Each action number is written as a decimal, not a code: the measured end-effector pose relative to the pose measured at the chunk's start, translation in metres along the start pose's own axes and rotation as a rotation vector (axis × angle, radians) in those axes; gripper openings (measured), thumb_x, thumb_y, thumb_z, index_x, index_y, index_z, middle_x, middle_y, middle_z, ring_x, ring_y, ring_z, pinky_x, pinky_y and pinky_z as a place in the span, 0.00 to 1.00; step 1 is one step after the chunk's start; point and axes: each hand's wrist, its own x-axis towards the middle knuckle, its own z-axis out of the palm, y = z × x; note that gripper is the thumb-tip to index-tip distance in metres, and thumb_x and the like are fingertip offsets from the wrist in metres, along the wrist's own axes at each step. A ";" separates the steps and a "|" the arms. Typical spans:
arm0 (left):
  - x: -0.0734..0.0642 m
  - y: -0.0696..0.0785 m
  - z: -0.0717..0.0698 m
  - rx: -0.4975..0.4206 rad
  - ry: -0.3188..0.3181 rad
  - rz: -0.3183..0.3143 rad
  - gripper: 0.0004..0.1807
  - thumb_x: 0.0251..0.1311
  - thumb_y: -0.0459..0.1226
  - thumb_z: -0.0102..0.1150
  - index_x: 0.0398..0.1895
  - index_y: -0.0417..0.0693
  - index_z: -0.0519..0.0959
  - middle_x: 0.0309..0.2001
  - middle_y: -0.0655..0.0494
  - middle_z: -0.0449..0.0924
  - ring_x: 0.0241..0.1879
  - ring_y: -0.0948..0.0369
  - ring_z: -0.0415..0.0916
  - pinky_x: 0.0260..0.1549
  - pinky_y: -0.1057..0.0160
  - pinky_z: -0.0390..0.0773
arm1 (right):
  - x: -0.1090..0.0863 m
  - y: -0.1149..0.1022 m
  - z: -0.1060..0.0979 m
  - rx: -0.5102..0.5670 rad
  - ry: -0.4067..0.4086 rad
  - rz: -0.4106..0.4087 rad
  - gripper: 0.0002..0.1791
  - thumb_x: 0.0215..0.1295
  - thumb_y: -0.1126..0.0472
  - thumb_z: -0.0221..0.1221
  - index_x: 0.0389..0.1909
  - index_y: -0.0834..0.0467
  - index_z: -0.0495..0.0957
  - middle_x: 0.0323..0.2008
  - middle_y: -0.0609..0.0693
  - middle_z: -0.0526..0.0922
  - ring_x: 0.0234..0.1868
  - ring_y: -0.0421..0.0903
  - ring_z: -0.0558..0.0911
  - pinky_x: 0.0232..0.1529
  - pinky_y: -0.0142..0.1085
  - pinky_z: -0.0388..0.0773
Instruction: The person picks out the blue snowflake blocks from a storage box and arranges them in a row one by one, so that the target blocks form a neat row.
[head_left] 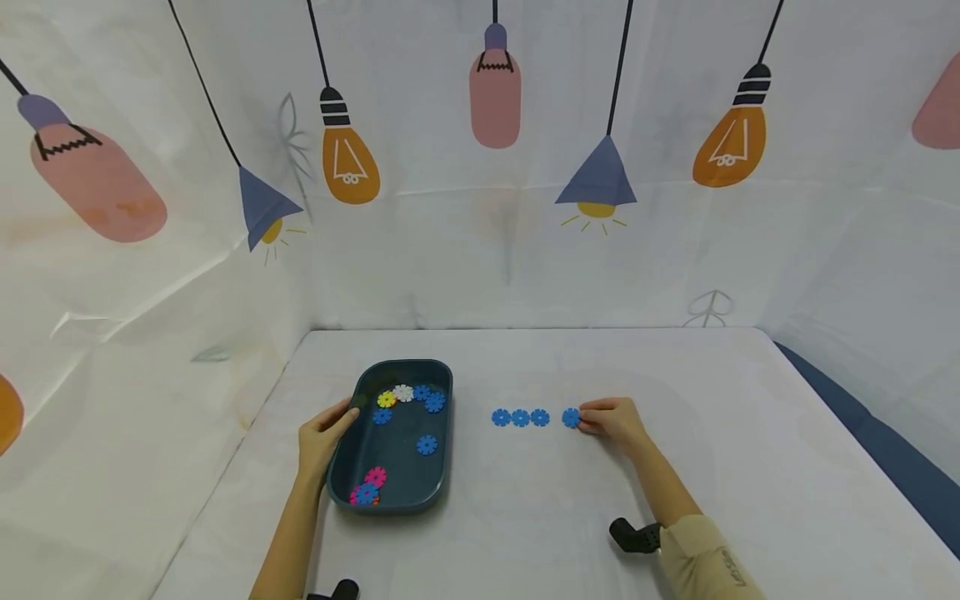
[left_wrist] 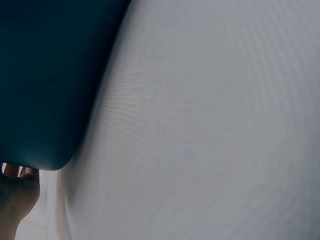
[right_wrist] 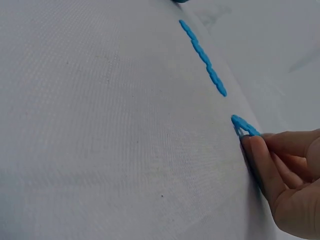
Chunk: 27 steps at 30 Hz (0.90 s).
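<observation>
A blue snowflake disc (head_left: 571, 417) is pinched between the thumb and fingers of my right hand (head_left: 617, 421). In the right wrist view that disc (right_wrist: 244, 125) stands tilted just above the table, its near edge raised. To its left, a short gap away, a row of blue discs (head_left: 521, 417) lies flat, edge to edge. My left hand (head_left: 324, 437) grips the left rim of a dark teal tray (head_left: 390, 496), thumb over the rim. Inside the tray lie several blue, pink, yellow and white discs. The left wrist view shows mostly the tray's outer wall (left_wrist: 45, 90).
The white table (head_left: 540, 533) reaches back to a hanging white sheet (head_left: 510, 250) printed with lamps. A black wrist device (head_left: 634, 536) sits by the right sleeve (head_left: 705, 558). Another black device (head_left: 343, 590) shows near the left forearm.
</observation>
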 end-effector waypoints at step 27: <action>0.001 0.000 0.001 -0.009 0.001 -0.013 0.25 0.57 0.41 0.65 0.55 0.36 0.76 0.34 0.80 0.79 0.39 0.76 0.75 0.37 0.79 0.74 | 0.007 0.000 0.016 -0.006 -0.001 0.012 0.19 0.59 0.73 0.60 0.48 0.82 0.72 0.32 0.56 0.84 0.25 0.39 0.84 0.31 0.30 0.81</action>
